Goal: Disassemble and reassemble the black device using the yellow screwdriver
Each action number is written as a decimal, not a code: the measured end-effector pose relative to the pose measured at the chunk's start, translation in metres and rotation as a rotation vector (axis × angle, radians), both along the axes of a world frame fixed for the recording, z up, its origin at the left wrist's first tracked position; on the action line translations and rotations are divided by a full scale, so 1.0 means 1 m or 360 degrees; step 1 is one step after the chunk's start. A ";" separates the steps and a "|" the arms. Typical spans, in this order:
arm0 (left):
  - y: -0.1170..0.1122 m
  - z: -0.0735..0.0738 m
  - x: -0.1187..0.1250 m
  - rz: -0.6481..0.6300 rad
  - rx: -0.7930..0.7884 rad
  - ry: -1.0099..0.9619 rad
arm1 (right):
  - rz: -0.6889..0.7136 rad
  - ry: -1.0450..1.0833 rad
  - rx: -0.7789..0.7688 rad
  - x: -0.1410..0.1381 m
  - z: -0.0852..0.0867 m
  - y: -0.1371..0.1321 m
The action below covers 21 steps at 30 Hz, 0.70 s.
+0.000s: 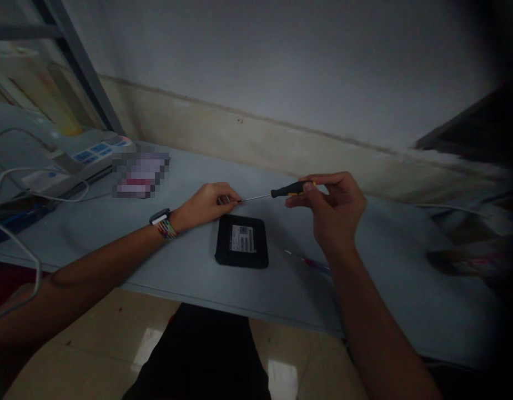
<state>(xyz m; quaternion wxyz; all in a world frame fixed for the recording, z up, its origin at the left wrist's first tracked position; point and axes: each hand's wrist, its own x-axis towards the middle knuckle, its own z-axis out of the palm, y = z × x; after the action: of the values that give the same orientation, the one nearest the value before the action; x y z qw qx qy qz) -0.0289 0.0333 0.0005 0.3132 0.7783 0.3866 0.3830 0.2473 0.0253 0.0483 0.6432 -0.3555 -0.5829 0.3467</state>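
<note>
My right hand (333, 208) grips a screwdriver (281, 193) by its black and yellow handle, with the thin shaft pointing left. My left hand (206, 204) is closed in a pinch right at the shaft's tip; what it pinches is too small to make out. A watch with a striped band sits on my left wrist. Below both hands a small black flat box (242, 241) with a white label lies on the pale table (190, 272). A second thin screwdriver (308, 260) with a red part lies on the table beside my right forearm.
At the back left stand a white device with blue buttons (79, 158), white cables (15, 183) and a blurred packet (137, 169). A metal shelf frame (79, 66) rises behind. Dark blurred things lie at the right (468, 244). The wall runs close behind the table.
</note>
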 end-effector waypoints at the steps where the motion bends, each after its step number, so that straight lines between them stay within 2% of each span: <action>1: -0.001 0.000 0.000 -0.0009 0.0020 0.0027 | 0.0006 -0.0008 0.0002 0.000 0.000 0.000; 9: -0.002 -0.001 0.001 0.0011 0.0089 0.0080 | 0.0222 0.0104 -0.0059 -0.002 -0.004 0.005; 21: 0.002 -0.003 0.002 0.0013 -0.0142 -0.0184 | 0.0391 0.0193 -0.0210 0.000 0.000 0.006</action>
<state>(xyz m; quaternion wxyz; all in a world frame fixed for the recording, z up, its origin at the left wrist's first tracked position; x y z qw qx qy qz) -0.0264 0.0350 -0.0021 0.3680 0.7385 0.3876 0.4110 0.2468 0.0316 0.0481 0.6051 -0.3016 -0.5580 0.4811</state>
